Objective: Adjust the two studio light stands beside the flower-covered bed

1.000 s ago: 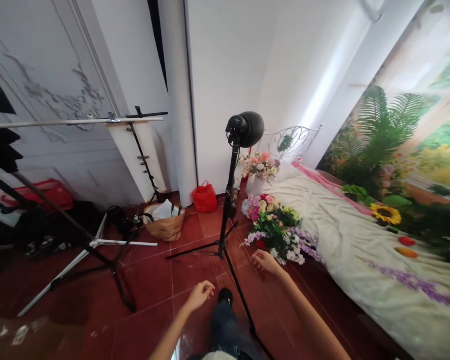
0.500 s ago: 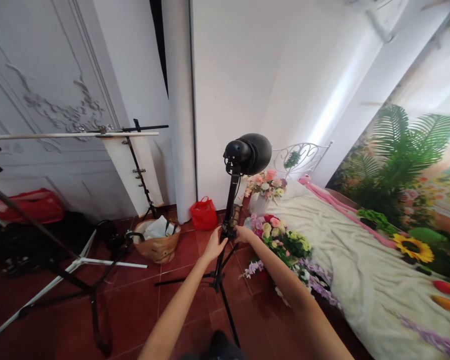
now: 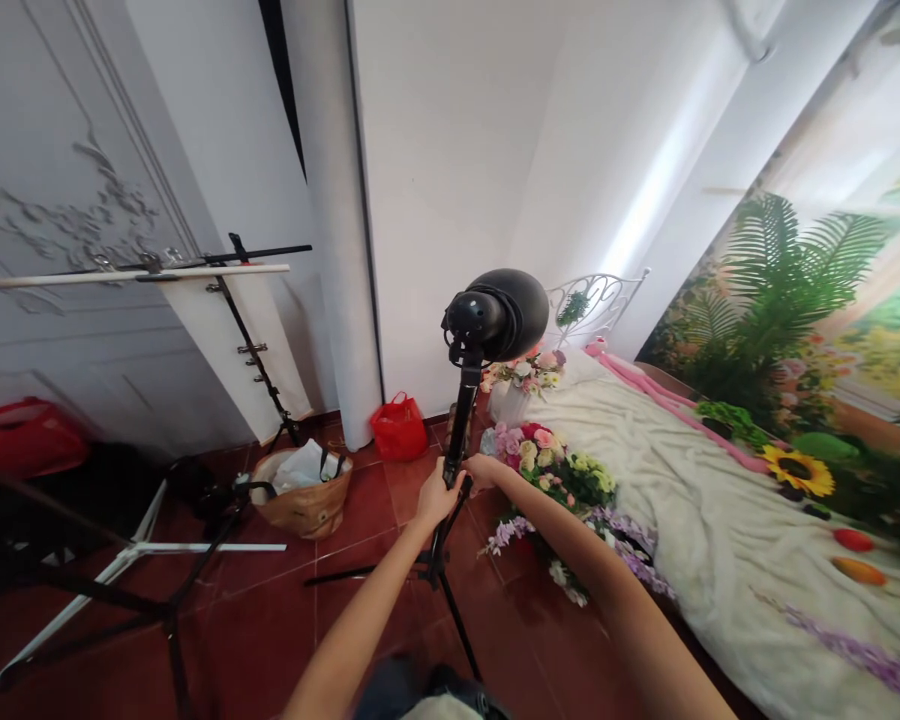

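A black light stand stands upright in front of me, with a black studio lamp with a round reflector on its top. My left hand is closed round the stand's pole, just below the middle. On the pole's other side, my right hand is closed at about the same height, beside the clamp. Its fingertips are partly hidden behind the pole, so what exactly they pinch is hard to see. The stand's legs spread over the red tiled floor below my hands.
Artificial flowers lie beside a bed with a cream blanket on the right. A red bag and a woven basket stand on the floor. Further left are a backdrop stand and white stand legs.
My left hand has shifted from the clamp to a fuller grip on the pole. The lamp looks slightly larger and nearer. The background has slid left as my head turned a little right.
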The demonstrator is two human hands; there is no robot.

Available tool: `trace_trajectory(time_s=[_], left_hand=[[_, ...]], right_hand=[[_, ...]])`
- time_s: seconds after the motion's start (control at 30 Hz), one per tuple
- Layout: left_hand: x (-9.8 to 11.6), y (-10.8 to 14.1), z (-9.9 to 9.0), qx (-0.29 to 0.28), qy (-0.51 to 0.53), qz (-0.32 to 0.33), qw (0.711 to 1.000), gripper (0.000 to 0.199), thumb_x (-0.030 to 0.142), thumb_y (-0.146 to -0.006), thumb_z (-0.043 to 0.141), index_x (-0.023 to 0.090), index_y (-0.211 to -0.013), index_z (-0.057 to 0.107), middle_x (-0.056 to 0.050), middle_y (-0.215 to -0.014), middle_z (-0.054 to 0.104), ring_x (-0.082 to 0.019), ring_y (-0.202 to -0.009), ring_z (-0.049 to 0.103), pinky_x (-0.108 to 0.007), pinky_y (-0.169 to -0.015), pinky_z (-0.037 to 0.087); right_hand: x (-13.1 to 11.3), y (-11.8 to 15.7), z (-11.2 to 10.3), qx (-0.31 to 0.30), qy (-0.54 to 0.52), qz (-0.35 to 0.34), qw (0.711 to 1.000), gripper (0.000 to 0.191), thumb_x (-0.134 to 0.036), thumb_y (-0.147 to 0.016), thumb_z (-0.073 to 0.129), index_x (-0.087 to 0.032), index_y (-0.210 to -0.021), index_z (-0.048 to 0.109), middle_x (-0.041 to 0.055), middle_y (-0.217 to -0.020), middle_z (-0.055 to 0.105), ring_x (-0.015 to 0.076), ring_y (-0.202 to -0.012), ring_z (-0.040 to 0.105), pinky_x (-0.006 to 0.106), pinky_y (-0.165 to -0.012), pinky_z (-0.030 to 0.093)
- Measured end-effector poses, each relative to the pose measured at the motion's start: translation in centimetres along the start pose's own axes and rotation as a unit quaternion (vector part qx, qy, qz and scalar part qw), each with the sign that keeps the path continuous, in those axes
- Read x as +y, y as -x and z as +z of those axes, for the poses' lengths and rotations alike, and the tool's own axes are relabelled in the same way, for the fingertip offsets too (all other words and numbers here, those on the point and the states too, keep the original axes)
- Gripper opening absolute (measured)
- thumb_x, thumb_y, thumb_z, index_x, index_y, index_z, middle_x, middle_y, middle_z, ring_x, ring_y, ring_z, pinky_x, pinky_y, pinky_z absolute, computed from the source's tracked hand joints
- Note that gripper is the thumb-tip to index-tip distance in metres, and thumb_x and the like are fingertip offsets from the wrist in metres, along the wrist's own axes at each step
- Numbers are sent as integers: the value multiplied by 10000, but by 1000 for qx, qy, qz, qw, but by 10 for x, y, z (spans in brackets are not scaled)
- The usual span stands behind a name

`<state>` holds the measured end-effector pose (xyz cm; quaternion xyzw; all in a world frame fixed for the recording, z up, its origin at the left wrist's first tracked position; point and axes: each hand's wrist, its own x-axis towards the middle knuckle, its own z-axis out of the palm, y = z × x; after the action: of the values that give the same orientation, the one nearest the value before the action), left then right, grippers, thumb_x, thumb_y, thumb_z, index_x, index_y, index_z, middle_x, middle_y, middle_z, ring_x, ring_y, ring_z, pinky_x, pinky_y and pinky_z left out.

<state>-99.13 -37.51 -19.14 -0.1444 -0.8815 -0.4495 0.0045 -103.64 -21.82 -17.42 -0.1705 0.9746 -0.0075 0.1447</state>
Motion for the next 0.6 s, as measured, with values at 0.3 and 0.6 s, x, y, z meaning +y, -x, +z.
trace_trajectory(time_s=[0.3,0.6], left_hand=[[-3,-4,2,6,-58,-3,998,341,496,-854,412,221,-1052,449,-51,-930,667,-205,-859,640,-245,-633,406],[-8,-4,6,19,-54,19,998,349,497,-861,400,237,-1088,451,-40,-986,657,-194,-905,630,-237,-631,408]], right_hand=[[-18,30,61,137,27,27,990,275,-168,-867,402,-195,-1095,553,101,-1074,616,188,-983,558,231,-757,431],[-22,12,68,171,17,141,975,330,-192,-878,371,-148,-1200,427,151,-1134,544,216,-1016,523,279,-747,462]])
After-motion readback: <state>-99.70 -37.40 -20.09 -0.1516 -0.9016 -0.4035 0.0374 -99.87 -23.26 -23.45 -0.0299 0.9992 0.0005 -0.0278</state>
